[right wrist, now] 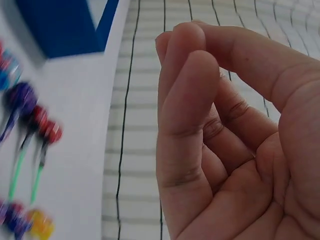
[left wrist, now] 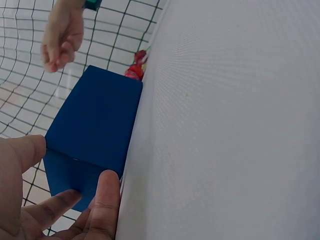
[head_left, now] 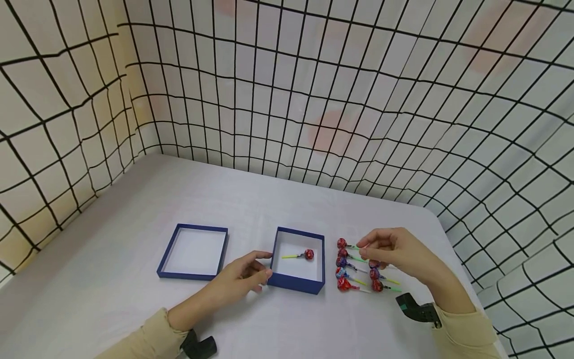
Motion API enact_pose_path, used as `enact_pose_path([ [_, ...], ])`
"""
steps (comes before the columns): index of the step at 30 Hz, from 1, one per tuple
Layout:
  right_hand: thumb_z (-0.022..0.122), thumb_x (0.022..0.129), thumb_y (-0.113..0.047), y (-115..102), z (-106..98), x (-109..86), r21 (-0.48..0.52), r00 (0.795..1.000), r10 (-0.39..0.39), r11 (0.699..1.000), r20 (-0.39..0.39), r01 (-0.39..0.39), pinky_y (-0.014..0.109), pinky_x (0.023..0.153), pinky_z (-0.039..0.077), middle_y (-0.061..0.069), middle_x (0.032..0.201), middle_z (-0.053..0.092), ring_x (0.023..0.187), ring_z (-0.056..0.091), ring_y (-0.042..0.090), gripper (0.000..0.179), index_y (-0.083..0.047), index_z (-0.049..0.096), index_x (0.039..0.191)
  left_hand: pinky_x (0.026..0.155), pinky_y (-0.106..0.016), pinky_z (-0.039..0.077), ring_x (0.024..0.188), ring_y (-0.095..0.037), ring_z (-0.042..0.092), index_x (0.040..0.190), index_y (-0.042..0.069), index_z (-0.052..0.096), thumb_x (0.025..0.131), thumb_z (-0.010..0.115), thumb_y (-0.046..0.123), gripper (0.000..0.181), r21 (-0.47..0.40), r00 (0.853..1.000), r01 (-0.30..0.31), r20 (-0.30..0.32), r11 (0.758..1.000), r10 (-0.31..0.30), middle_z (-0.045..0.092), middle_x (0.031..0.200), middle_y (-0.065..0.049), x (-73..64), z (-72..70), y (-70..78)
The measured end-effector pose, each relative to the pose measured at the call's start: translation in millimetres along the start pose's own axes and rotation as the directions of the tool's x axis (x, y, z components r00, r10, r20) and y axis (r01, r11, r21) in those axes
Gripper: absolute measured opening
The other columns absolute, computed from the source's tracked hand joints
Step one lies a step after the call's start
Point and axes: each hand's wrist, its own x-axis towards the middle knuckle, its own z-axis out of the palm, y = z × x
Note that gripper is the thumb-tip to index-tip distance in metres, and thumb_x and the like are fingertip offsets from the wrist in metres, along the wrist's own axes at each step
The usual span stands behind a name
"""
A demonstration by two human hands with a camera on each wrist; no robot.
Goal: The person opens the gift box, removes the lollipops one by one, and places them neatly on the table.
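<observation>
A blue box (head_left: 296, 284) with a white inside stands in the middle of the table. Inside it lies one lollipop (head_left: 309, 255) with a red wrapper and a yellow stick. My left hand (head_left: 239, 276) rests its fingertips against the box's left side, and the left wrist view shows them on the blue wall (left wrist: 95, 120). Over the rows of lollipops (head_left: 344, 284) right of the box hovers my right hand (head_left: 399, 252), fingers loosely bent. The right wrist view shows nothing between its fingers (right wrist: 187, 95). It partly hides some of the lollipops.
A shallow blue-rimmed lid (head_left: 193, 249), white inside, lies left of the box. Black wire mesh (head_left: 278, 99) rises behind the table and along both sides. White cloth covers the table (head_left: 269, 199).
</observation>
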Motion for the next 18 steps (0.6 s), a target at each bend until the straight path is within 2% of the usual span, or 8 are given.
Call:
enact_pose_path([
  [8,0.078,0.1,-0.026,-36,20,38.4,-0.084,0.993,-0.018,0.996,0.113,0.028,0.033,0.069,0.062,0.006,0.088,0.077,0.08,0.071,0.025,0.024,-0.006,0.077,0.114,0.08,-0.027,0.06,0.093,-0.021,0.073,0.155,0.001,0.05,0.11,0.064,0.028,0.055,-0.004,1.0,-0.007,0.001,1.0,0.007,0.071,0.116,-0.015,-1.0,0.5,0.6],
  [15,0.077,0.1,-0.022,-52,37,62.6,-0.095,0.98,-0.04,0.994,0.195,0.059,0.033,0.068,0.061,0.005,0.085,0.078,0.079,0.072,0.022,0.02,-0.006,0.077,0.112,0.079,-0.027,0.06,0.092,-0.02,0.073,0.155,0.003,0.051,0.11,0.064,0.029,0.054,0.007,1.0,-0.003,-0.003,1.0,0.003,0.072,0.117,-0.013,-0.1,-0.3,-1.5],
  [18,0.078,0.099,-0.021,-55,46,72.0,-0.114,0.976,-0.036,0.992,0.215,0.062,0.037,0.071,0.062,0.006,0.084,0.078,0.077,0.072,0.018,0.018,-0.008,0.077,0.111,0.078,-0.028,0.06,0.093,-0.021,0.073,0.155,0.002,0.05,0.11,0.064,0.028,0.054,0.005,1.0,-0.017,0.0,1.0,0.017,0.072,0.117,-0.014,-0.2,-0.6,-1.4],
])
